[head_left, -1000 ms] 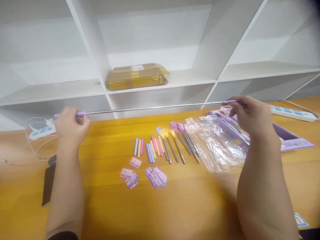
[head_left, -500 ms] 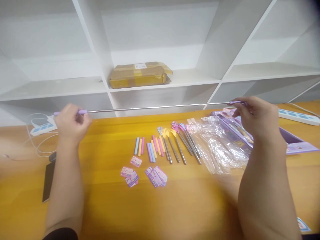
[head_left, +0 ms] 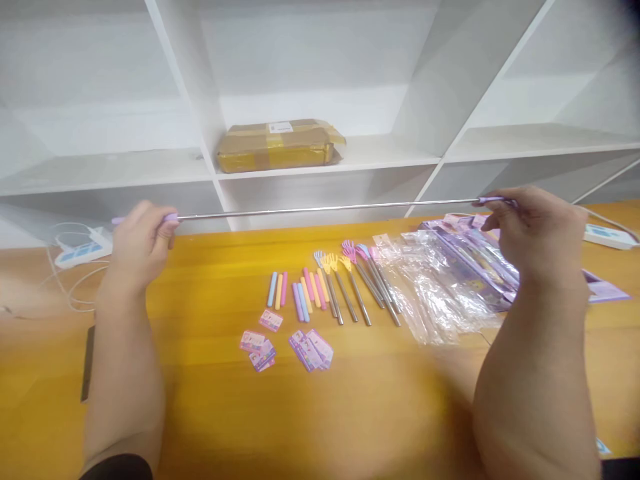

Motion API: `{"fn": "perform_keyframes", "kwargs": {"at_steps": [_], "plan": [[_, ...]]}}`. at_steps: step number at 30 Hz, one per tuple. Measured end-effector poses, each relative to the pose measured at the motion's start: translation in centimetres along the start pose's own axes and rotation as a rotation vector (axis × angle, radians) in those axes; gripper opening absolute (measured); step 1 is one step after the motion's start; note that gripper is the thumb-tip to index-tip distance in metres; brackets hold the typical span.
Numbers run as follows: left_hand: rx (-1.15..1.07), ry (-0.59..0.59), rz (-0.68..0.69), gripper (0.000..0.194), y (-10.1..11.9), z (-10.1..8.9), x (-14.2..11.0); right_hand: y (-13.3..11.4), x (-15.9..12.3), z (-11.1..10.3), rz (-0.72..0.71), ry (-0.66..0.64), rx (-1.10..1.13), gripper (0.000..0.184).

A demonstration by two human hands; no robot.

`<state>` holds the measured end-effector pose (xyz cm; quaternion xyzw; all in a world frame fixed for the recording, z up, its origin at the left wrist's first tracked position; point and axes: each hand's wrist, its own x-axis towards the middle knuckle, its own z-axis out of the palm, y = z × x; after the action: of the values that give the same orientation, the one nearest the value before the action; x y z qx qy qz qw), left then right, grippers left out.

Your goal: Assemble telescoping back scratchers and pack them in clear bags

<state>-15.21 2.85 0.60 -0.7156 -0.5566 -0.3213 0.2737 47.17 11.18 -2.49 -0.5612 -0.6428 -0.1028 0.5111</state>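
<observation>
On the wooden table point(head_left: 300, 427), at the near right edge, a printed piece point(head_left: 603, 445) is partly in view. Farther in, two fanned clusters of small cards point(head_left: 311, 350) lie near the middle, with a single card point(head_left: 271, 320) just beyond the left cluster. Their pink and purple fronts carry print and little pictures, too small to read. A dark flat object point(head_left: 88, 363) shows at the left, partly behind the forearm.

Beyond the cards lie pastel tubes point(head_left: 278, 291) in blue, orange, pink and purple. To their right are metal rods with hand-shaped heads point(head_left: 349, 250), then clear plastic bags point(head_left: 435, 293) and purple printed packaging point(head_left: 470, 250), its lettering unreadable.

Above the table's far part, a thin metal rod point(head_left: 325, 208) spans nearly level between the hands. The left hand point(head_left: 143, 243) has its fingers curled around the rod's purple handle; the right hand point(head_left: 537, 227) pinches its purple right end. White power strips point(head_left: 85, 252) lie far left and far right.

Farthest, on a white shelf point(head_left: 390, 150), a taped carton point(head_left: 280, 147) bears a white label, illegible here.
</observation>
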Motion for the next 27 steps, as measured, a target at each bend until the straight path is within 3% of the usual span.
{"fn": "perform_keyframes", "kwargs": {"at_steps": [4,7,9,11,14,16,18,20,27], "plan": [[-0.02,0.054,0.007,0.042,-1.1,0.4,-0.1,0.6,0.2,0.4,-0.011,0.008,-0.031,0.014],[-0.082,0.119,0.009,0.039,-1.8,0.4,0.1,0.9,0.9,0.9,0.02,0.047,-0.088,0.017],[-0.138,0.132,0.018,0.033,-0.5,0.7,0.3,-0.3,0.8,1.9,-0.048,0.055,-0.083,0.019],[-0.179,0.113,0.054,0.028,3.0,1.6,0.3,-3.4,-0.5,3.6,-0.235,0.005,-0.019,0.021],[-0.246,0.101,0.095,0.03,10.9,3.7,-0.7,-10.9,-4.8,6.7,-0.545,-0.14,0.1,0.033],[-0.329,0.066,0.066,0.027,15.6,4.9,-1.7,-15.7,-8.0,8.2,-0.525,-0.146,0.17,0.043],[-0.391,0.066,0.027,0.024,18.1,5.3,-2.4,-18.5,-10.0,8.7,-0.471,-0.139,0.265,0.042],[-0.411,0.01,0.069,0.021,18.6,5.0,-2.5,-19.3,-10.5,8.1,-0.522,-0.187,0.259,0.036],[-0.334,-0.11,0.08,0.025,17.3,3.6,-1.7,-18.1,-8.9,6.3,-0.569,-0.328,0.166,0.029]]}}
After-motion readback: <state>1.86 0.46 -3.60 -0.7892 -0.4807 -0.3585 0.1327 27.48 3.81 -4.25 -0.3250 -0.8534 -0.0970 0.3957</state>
